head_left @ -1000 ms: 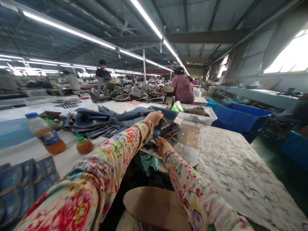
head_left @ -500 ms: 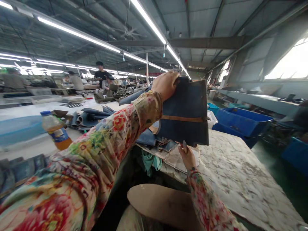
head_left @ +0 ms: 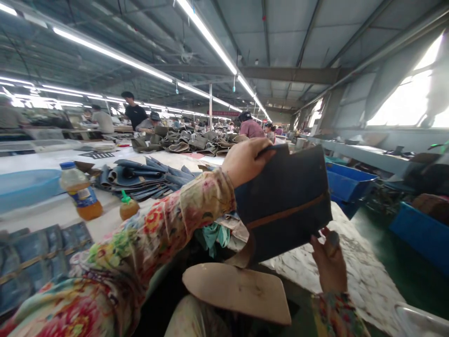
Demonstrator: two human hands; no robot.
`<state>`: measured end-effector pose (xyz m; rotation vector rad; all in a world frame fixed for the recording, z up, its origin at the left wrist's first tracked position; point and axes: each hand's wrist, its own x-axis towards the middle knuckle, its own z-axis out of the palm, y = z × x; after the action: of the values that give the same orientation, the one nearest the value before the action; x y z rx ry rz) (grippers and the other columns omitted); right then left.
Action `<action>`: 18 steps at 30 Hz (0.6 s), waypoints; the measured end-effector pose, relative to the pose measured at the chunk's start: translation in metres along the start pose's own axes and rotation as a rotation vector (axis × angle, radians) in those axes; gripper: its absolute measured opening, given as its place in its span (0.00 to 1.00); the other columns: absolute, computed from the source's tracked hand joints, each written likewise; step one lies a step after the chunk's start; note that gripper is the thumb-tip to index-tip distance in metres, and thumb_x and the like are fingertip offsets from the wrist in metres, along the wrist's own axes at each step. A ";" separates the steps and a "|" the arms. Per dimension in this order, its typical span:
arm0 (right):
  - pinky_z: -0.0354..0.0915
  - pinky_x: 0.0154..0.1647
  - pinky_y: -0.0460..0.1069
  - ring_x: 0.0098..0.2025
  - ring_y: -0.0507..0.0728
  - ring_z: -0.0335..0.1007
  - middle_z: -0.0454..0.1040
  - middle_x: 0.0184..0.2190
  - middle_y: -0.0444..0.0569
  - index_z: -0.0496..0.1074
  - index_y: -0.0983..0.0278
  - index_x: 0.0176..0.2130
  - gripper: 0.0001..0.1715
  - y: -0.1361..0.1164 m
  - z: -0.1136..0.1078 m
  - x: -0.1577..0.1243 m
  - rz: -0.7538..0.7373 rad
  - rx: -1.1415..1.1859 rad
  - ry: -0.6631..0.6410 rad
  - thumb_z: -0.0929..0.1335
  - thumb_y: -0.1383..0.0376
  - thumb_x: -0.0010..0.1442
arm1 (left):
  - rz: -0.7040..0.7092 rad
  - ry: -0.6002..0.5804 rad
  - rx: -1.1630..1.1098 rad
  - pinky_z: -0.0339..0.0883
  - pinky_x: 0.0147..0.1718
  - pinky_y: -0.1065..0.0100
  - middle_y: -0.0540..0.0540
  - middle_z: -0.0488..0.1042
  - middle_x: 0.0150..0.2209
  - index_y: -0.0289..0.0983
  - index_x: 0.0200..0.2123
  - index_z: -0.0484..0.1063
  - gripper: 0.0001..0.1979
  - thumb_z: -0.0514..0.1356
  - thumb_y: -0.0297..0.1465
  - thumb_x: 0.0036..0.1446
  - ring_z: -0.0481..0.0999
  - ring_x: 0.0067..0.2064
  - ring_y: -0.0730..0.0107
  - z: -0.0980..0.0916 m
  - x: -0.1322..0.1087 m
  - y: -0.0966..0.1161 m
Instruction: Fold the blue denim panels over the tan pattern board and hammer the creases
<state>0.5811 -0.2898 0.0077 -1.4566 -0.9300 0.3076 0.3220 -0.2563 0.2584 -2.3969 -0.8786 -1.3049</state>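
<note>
My left hand [head_left: 249,159] grips the upper left edge of a dark blue panel [head_left: 287,187], its thumb and fingers closed over it. A narrow brown strip [head_left: 287,214] crosses the panel, and its lower left end curls round, showing a tan inner side. By the panel's lower right corner, my right hand [head_left: 329,262] has its fingers closed around a small greyish rounded thing [head_left: 333,241] that I cannot make out; the fingertips are at the panel's edge. Below, a tan board [head_left: 238,292] with one rounded end lies over my lap.
A worn, pale-covered surface [head_left: 368,267] lies to the right, with blue bins [head_left: 351,180] beyond. On the left table are a bottle [head_left: 82,192], a small green-topped container [head_left: 128,206], stacked blue pieces [head_left: 140,175] and a blue basin [head_left: 28,187]. People work further back.
The panel has moved right and down and is now tilted. Both hands have moved with it, the right one further right and lower. The tan board shows more fully.
</note>
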 end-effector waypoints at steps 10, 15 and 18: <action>0.60 0.20 0.48 0.23 0.56 0.66 0.69 0.18 0.45 0.72 0.63 0.29 0.23 0.038 0.007 -0.055 0.115 -0.114 -0.276 0.67 0.47 0.39 | -0.108 -0.146 -0.126 0.61 0.33 0.73 0.48 0.72 0.32 0.37 0.34 0.70 0.07 0.53 0.32 0.57 0.70 0.33 0.72 0.018 -0.065 -0.003; 0.58 0.23 0.49 0.22 0.55 0.62 0.67 0.19 0.46 0.68 0.63 0.25 0.24 -0.004 -0.001 -0.021 0.111 -0.299 -0.288 0.63 0.45 0.43 | -0.251 -0.173 -0.107 0.58 0.27 0.74 0.51 0.68 0.25 0.34 0.30 0.69 0.10 0.52 0.34 0.56 0.65 0.27 0.75 -0.002 -0.101 -0.038; 0.56 0.25 0.49 0.24 0.54 0.61 0.64 0.20 0.45 0.66 0.64 0.26 0.23 -0.054 -0.012 0.006 -0.189 -0.470 -0.139 0.63 0.46 0.46 | -0.401 -0.118 -0.121 0.56 0.25 0.74 0.52 0.67 0.24 0.33 0.32 0.70 0.11 0.53 0.35 0.55 0.62 0.25 0.76 -0.025 -0.131 -0.064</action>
<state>0.5749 -0.3022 0.0614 -1.7711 -1.3042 0.0483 0.2119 -0.2684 0.1605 -2.4971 -1.4097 -1.3951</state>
